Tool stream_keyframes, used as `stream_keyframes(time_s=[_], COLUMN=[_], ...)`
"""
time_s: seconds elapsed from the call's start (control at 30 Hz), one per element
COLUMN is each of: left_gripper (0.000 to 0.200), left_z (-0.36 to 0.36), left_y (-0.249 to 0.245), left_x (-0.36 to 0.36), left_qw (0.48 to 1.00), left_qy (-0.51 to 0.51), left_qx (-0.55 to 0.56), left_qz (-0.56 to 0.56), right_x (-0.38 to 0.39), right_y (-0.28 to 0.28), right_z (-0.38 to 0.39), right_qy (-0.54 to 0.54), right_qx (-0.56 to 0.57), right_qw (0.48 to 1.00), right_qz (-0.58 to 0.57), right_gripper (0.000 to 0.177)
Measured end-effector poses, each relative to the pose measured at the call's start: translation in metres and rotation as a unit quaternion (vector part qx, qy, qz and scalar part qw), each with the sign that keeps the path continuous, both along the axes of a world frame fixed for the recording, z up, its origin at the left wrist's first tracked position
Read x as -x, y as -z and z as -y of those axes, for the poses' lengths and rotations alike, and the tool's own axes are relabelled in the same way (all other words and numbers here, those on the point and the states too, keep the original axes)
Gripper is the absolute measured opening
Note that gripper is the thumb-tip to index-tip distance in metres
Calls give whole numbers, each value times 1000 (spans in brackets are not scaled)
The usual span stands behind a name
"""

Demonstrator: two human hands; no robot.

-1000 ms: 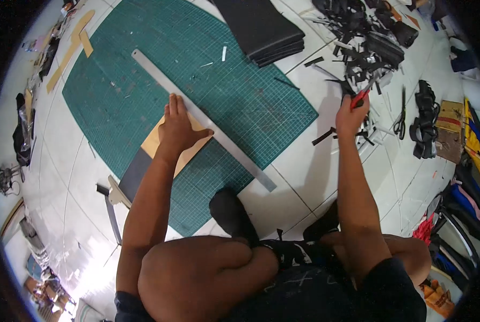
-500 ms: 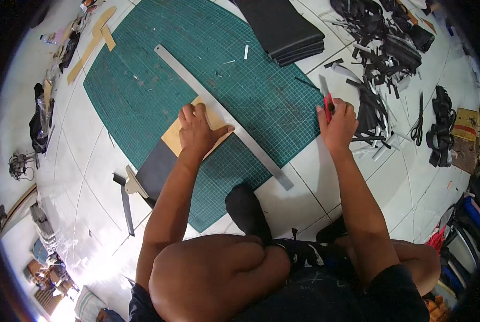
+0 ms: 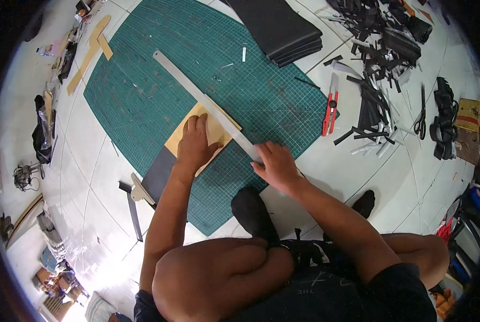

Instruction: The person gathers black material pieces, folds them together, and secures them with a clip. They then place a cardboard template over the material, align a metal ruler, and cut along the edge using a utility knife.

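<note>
My left hand [image 3: 194, 145] lies on a tan card piece [image 3: 179, 135], fingers and thumb spread. Under the card, a dark sheet [image 3: 159, 174] sticks out at its lower left. A long steel ruler [image 3: 181, 77] runs diagonally across the green cutting mat [image 3: 138, 102] and over the card's right part. My right hand [image 3: 277, 167] grips the ruler near its lower end, thumb on one side and fingers on the other; the end itself is hidden. A red utility knife [image 3: 330, 111] lies at the mat's right edge, blade extended, out of both hands.
Folded black material [image 3: 283, 37] sits at the mat's top edge. Black and white scraps [image 3: 371, 102] and scissors [image 3: 421, 115] lie on the right-hand tiles. A clipboard clip [image 3: 139, 189] shows at the lower left, and another tan template [image 3: 92, 48] at the upper left.
My right hand has put down the utility knife and moved left onto the ruler. The ruler now lies farther over the card, whose right edge shows beyond it. My left hand has slid slightly down.
</note>
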State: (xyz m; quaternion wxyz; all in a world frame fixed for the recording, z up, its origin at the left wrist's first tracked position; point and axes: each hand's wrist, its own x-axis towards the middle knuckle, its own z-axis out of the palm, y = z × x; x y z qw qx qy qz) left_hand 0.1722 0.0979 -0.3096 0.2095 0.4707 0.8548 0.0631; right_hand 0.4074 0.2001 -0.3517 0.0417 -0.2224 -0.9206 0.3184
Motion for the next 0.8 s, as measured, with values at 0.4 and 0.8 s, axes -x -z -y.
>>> stream_keyframes(time_s=[0.4, 0.8], left_gripper=[77, 73], left_z=[3, 3], left_y=[3, 3], left_x=[1, -2], left_qw=[999, 999], left_qy=[-31, -46], left_qx=[-8, 3], left_qz=[15, -1], right_x=[127, 164], right_y=[-12, -7], right_z=[-33, -29], right_qy=[88, 126], right_qx=[120, 150], right_qw=[989, 978], right_qz=[-2, 77], right_gripper=[40, 50])
